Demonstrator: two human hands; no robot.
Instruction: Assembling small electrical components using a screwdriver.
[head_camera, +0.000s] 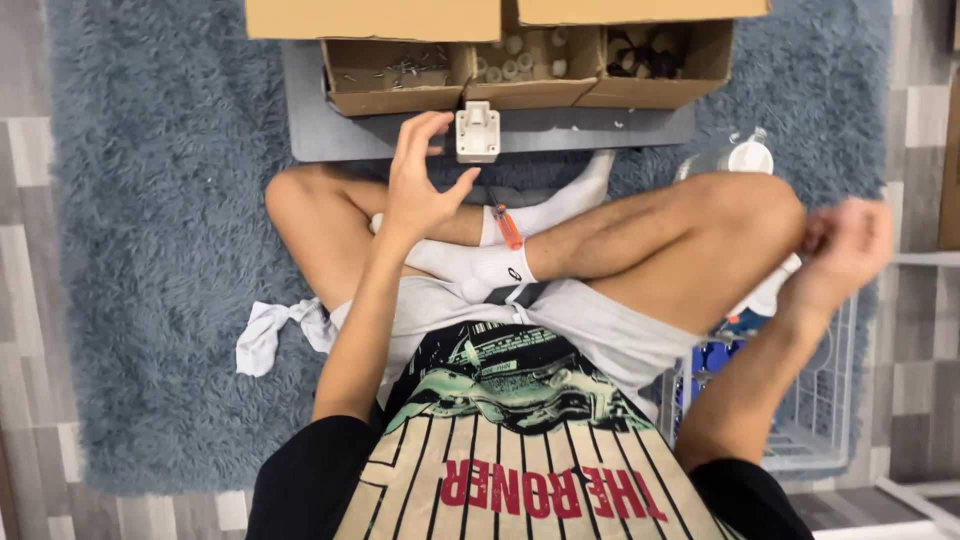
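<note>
You're sitting cross-legged on a shaggy blue-grey rug (150, 200), w/ everything else placed relative to the grey board (330, 135) lying on that rug in front of your knees.

On the far side of the grey board, three open cardboard boxes (520, 65) are sitting in a row, partly on the board: the left one is holding small metal bits, the middle one pale round pieces, the right one dark parts. Can't tell exactly what those parts are.

To the right of the board, beside your right knee, a white wire basket (815, 400) is standing w/ a clear plastic bottle (735, 158) showing above the knee.

Left of & nearer to you than the board, a crumpled white cloth (270, 335) is lying on the rug next to your hip.

At the board's near edge, approx mid-width, a small white plastic block (477, 132) is standing upright; it's not being held.

Your left hand (420, 185) is hovering just beside that block, on its left, fingers spread wide & curled loosely, thumb pointing toward the block but not touching it.

Your right hand (845, 245) is well apart from the board, out past your right knee over the basket. It's blurred; fingers are looking bunched narrow, but can't tell if they're gripping anything.

A small orange item (509, 227) is lying btwn your socks, just on your side of the board.
</note>
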